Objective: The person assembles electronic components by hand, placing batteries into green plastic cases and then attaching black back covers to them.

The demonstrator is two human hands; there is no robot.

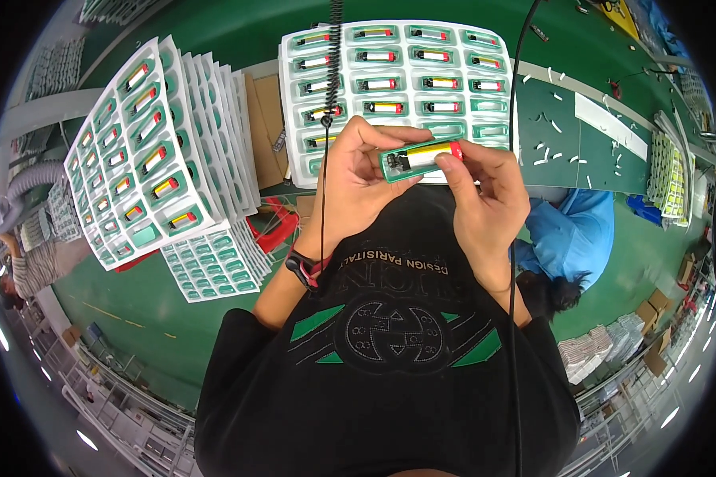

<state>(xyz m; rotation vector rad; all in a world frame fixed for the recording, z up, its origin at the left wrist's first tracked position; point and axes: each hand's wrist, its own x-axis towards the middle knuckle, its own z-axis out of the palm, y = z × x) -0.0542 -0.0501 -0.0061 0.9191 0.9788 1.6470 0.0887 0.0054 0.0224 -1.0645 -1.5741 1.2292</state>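
- We've got our left hand [356,179] wrapped around the left end of a small green case [420,158], thumb up top, fingers curled shut on it from below.
- Our right hand [485,199] has the other end, thumb pressed on the top edge near the red tip, fingers closed underneath. So both hands are clamped on the same piece, held up just in front of our chest.
- Inside the case sits a yellow cell with a red end, and there's a darker bit at the left end; too small to tell what that part is.
- There's a dark band on our left wrist [301,269].
- Right behind the hands lies a white tray [398,56] on the green table [565,127], with rows of green pockets. Most pockets hold the same yellow-and-red cells, a few on the lower right look unfilled.
- A black coiled cable [334,56] hangs down over that tray, and a thin straight cable runs down further right.
- Off to our left is a fanned stack of trays [147,151], the top one filled too, with smaller sheets below it.
- Little white scraps [545,151] are scattered on the table to the right.
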